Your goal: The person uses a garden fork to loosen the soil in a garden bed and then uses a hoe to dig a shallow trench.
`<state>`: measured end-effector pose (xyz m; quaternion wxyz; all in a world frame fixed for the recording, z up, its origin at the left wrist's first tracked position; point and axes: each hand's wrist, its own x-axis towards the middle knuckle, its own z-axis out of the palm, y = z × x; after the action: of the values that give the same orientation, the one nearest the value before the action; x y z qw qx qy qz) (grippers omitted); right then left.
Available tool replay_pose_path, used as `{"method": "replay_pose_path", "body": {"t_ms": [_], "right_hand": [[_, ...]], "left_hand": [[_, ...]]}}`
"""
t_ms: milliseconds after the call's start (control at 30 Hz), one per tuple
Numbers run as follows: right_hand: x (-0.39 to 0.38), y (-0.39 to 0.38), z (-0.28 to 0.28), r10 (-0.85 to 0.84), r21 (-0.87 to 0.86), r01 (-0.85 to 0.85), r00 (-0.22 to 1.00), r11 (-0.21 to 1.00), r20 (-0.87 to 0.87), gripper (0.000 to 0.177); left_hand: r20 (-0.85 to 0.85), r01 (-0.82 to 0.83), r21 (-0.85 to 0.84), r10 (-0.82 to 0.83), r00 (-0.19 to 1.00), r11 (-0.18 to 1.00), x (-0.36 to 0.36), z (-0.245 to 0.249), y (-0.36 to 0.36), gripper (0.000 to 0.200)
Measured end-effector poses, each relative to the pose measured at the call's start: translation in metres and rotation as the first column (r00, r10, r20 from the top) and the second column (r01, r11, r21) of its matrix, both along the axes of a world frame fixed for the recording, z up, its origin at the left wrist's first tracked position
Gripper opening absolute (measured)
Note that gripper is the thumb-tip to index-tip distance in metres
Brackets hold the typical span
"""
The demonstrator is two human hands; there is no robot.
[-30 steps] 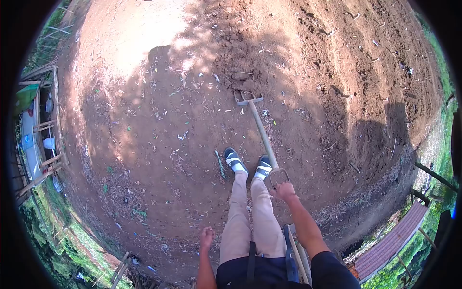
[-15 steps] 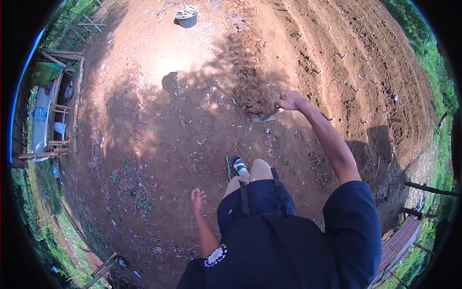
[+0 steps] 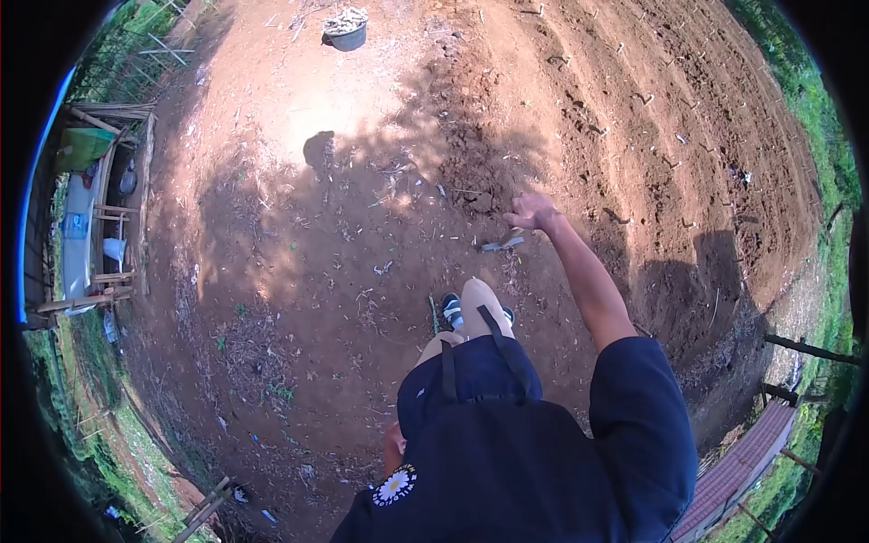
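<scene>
I lean forward over bare red soil, my dark shirt and apron filling the lower view. My right hand [image 3: 532, 214] is stretched ahead and closed over the top of a long-handled digging fork, which I see nearly end-on. Its metal head [image 3: 502, 242] rests on the ground just below the hand, beside a patch of loosened clods [image 3: 480, 176]. Only a sliver of my left hand [image 3: 393, 442] shows at my side, mostly hidden behind my torso. One sandalled foot [image 3: 453, 310] stands just behind the fork.
A grey bucket [image 3: 346, 29] full of debris stands far ahead. A wooden frame structure [image 3: 100, 217] with containers lines the left edge. Tilled rows [image 3: 688, 118] run along the right. A brick path [image 3: 738, 475] and posts [image 3: 806, 351] border the lower right.
A second ago I stood upright holding the fork's handle near my knee. I have bent forward, my right hand has gone ahead and dipped slightly, and my left hand has slipped behind my body.
</scene>
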<state>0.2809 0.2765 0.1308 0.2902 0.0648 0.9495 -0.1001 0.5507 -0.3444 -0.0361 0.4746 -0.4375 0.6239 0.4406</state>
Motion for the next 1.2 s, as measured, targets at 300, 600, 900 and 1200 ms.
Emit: {"method": "replay_pose_path", "body": {"t_ms": [300,600,900,1200], "right_hand": [[0.052,-0.011,-0.011,0.003,0.045,0.0,0.999,0.999,-0.054,0.056],[0.095,-0.018,-0.016,0.063,0.023,-0.062,0.994,0.998,-0.088,0.053],[0.151,-0.03,-0.018,-0.05,-0.17,0.037,0.996,0.985,-0.077,0.041],[0.16,-0.002,-0.015,-0.073,-0.275,0.088,0.995,0.957,0.064,0.046]], "left_hand": [[-0.136,-0.003,-0.079,-0.008,0.991,0.997,-0.082,0.037,0.028,0.029],[-0.348,0.08,0.01,-0.072,0.935,0.997,-0.187,0.028,0.085,0.032],[-0.223,0.32,0.025,-0.307,0.925,0.947,-0.197,0.02,0.148,0.029],[-0.098,0.499,-0.026,-0.499,0.861,0.866,-0.24,0.019,0.202,0.03]]}}
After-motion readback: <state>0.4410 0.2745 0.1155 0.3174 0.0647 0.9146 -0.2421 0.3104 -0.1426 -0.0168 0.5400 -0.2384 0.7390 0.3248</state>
